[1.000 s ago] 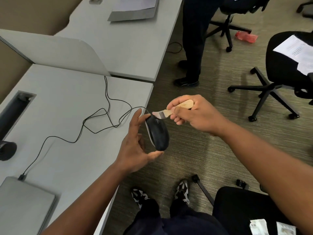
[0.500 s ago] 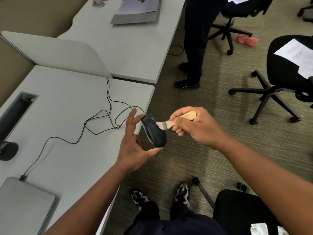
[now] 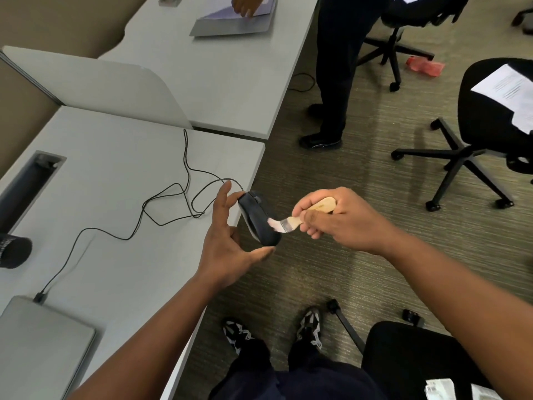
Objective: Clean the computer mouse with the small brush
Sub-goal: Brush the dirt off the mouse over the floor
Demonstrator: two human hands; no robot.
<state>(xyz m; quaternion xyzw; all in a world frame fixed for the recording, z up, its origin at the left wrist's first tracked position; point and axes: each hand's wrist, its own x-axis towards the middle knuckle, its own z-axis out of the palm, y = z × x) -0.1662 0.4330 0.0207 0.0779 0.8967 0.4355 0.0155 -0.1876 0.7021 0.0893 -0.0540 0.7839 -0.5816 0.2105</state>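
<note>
A black wired computer mouse (image 3: 256,219) is held in the air just off the desk's right edge. My left hand (image 3: 227,241) pinches it end to end, index finger at its front and thumb at its rear. My right hand (image 3: 334,217) grips the wooden handle of a small brush (image 3: 300,219). The pale bristles lie bent against the mouse's upper side near its rear. The mouse's black cable (image 3: 173,203) trails in loops across the desk.
The grey desk (image 3: 101,197) carries a closed laptop (image 3: 37,347) at front left, a black cup (image 3: 13,252) and a cable slot (image 3: 26,186). Another person (image 3: 337,67) stands by the far desk. Office chairs (image 3: 490,131) stand on the carpet at right.
The brush has moved down the mouse from its front end to its rear half. Both hands and the mouse have shifted slightly lower in view.
</note>
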